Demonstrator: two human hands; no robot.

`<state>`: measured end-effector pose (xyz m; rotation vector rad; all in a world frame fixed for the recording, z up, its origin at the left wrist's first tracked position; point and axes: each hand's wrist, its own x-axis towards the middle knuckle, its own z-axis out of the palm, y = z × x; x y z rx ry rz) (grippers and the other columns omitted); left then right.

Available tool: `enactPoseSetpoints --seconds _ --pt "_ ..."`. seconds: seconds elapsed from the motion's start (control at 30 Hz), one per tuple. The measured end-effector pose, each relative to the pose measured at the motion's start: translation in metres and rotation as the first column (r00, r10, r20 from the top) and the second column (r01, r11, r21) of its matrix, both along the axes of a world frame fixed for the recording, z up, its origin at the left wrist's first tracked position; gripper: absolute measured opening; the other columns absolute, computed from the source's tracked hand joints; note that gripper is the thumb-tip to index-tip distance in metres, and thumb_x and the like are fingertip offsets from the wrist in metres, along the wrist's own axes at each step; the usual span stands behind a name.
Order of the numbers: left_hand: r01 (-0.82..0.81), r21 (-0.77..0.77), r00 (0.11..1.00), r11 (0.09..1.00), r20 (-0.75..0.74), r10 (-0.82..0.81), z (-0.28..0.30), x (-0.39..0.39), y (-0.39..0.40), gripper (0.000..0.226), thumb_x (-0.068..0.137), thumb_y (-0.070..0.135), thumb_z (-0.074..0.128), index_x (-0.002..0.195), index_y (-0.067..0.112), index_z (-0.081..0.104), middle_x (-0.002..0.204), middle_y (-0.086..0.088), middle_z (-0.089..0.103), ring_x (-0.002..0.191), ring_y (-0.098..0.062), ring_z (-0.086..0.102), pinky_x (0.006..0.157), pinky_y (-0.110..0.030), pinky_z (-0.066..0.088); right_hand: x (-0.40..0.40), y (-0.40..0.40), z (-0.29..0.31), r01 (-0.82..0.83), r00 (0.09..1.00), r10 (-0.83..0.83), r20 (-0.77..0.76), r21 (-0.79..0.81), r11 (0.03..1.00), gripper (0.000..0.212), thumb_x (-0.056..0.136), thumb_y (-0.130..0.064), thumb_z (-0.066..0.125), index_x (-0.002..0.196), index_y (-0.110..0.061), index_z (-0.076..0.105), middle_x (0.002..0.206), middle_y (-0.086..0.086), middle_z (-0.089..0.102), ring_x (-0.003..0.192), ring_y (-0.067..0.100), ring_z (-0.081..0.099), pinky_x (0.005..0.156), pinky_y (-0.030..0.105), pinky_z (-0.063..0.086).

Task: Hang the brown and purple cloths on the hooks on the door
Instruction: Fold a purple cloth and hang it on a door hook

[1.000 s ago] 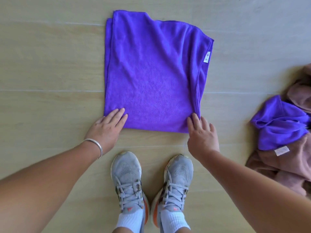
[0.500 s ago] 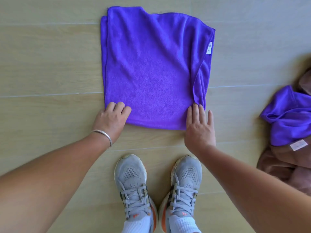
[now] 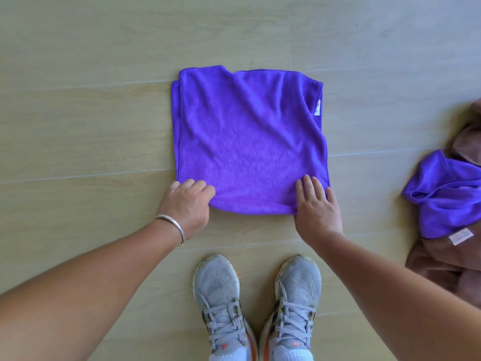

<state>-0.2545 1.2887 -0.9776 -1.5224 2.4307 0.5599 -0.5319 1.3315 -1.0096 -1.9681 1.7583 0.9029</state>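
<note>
Brown cloth (image 3: 453,261) cut off at right edge

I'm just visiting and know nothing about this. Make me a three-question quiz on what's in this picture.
1. True or false: the folded purple cloth lies flat on the floor.
2. Which corners do the left hand and right hand touch: A) the far ones, B) the near ones?
3. Fill in: at the right edge, a second purple cloth lies on a ____ cloth.

Key: 1 true. 2 B; the left fingers curl at the corner, the right hand lies flat. 3 brown.
</note>
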Motion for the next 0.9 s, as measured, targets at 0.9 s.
enactPoseSetpoints --seconds 0.9 --pt "-0.183 0.056 0.936 0.982 0.315 0.156 0.442 0.077 -0.117 0.020 0.083 0.016 0.050 0.100 0.025 0.057 0.100 0.000 0.054 0.097 -0.024 0.056 0.066 -0.032 0.037 -0.040 -0.167 0.462 -0.207 0.914 0.246 0.323 -0.152 0.967 0.034 0.089 -0.015 0.040 0.116 -0.030 0.053 0.108 -0.008 0.062 0.102 0.017 0.056 0.083 0.027 0.039"
